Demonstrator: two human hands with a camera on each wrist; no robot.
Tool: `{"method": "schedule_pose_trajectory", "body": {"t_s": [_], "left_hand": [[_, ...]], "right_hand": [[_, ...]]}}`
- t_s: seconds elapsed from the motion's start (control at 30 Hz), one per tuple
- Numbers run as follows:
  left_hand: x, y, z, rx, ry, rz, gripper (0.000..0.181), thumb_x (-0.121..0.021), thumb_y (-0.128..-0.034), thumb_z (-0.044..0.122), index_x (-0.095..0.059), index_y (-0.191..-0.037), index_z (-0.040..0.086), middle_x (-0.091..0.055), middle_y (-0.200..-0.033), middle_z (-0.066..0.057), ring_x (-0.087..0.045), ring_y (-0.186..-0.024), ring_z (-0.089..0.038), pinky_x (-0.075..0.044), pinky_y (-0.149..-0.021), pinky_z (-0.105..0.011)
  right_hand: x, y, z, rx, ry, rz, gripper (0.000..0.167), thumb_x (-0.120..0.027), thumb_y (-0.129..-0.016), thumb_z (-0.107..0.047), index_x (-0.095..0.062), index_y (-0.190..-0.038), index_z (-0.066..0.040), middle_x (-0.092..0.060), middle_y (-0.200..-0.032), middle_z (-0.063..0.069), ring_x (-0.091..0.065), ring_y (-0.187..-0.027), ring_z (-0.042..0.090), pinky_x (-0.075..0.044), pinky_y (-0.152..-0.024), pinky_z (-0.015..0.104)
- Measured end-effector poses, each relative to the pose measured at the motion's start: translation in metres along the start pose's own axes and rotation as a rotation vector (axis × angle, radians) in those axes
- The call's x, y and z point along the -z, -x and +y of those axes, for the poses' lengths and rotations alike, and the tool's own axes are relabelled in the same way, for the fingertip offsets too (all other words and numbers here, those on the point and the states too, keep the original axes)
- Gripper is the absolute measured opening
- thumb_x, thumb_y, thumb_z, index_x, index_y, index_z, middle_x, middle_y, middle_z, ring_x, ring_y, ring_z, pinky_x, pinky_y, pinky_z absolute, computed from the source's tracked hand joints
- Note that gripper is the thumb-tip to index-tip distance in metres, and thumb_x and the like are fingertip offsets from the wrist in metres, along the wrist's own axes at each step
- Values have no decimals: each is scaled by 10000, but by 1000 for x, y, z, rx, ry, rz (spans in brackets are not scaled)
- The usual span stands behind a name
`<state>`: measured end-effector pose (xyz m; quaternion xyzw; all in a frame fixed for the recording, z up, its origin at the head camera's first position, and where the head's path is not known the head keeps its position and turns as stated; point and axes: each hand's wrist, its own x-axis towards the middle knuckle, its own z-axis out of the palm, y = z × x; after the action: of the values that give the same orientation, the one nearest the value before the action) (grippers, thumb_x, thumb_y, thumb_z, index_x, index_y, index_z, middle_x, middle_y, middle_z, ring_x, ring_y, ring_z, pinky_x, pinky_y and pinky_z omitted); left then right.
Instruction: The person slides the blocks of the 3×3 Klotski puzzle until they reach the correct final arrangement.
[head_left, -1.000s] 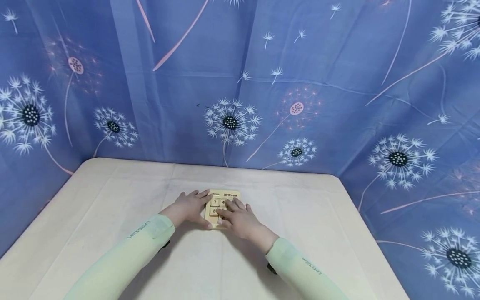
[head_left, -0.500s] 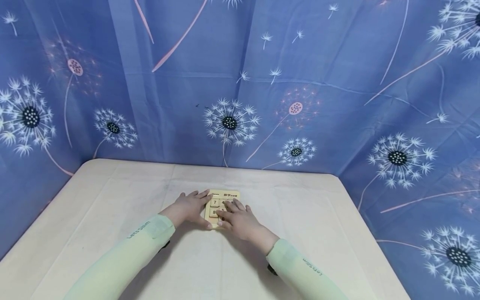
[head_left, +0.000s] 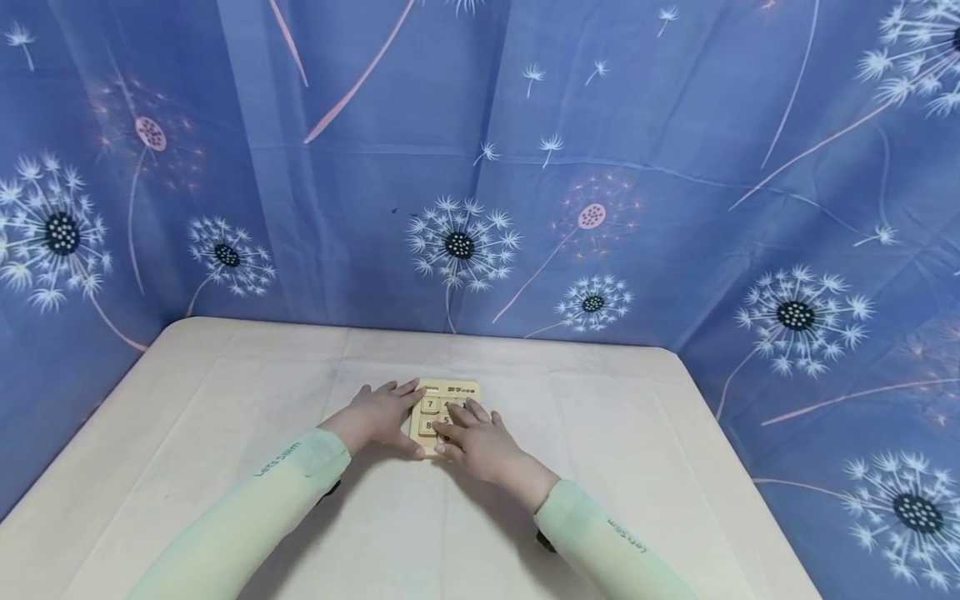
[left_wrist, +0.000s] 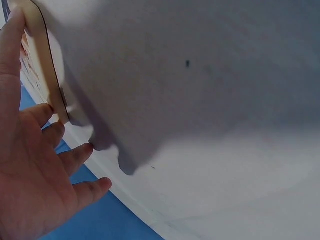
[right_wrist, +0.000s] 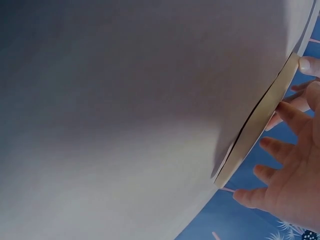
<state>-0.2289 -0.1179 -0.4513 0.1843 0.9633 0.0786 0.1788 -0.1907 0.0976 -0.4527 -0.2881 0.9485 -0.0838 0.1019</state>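
A yellow number slide puzzle (head_left: 442, 385) lies flat on the table. Its square tiles include the 7 tile (head_left: 430, 405) and, nearer me, the 8 tile (head_left: 428, 427). My left hand (head_left: 378, 415) spans the board's left side, thumb on the near corner and fingers at the far corner, all fairly straight. In the left wrist view those fingers are spread along the board's edge (left_wrist: 47, 65). My right hand (head_left: 486, 442) lies over the right half, its extended fingertips touching the tiles by the 8. It hides several tiles.
A pale cloth covers the table (head_left: 225, 400). Behind it and at both sides hangs a blue curtain (head_left: 360, 242) with a dandelion print. Light green sleeves (head_left: 247, 508) cover both forearms.
The 8 tile has slid slightly toward me, widening the gap below the 7 tile. The right fingertips have shifted a little with it. My left hand has stayed in place.
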Motion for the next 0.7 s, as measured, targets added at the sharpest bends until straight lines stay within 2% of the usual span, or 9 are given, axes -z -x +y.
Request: {"method": "schedule_pose_trajectory", "body": {"t_s": [0.7], "left_hand": [[4, 4, 3, -14, 2, 8, 1098, -800, -760, 661, -345, -1607, 132, -240, -1725, -60, -314, -1540, -446, -275, -1196, -745]], "right_hand": [[-2, 4, 0, 17, 16, 9, 489, -456, -1064, -488, -562, -1481, -257, -384, -1660, 97, -291, -1559, 424, -317, -1192, 722]]}}
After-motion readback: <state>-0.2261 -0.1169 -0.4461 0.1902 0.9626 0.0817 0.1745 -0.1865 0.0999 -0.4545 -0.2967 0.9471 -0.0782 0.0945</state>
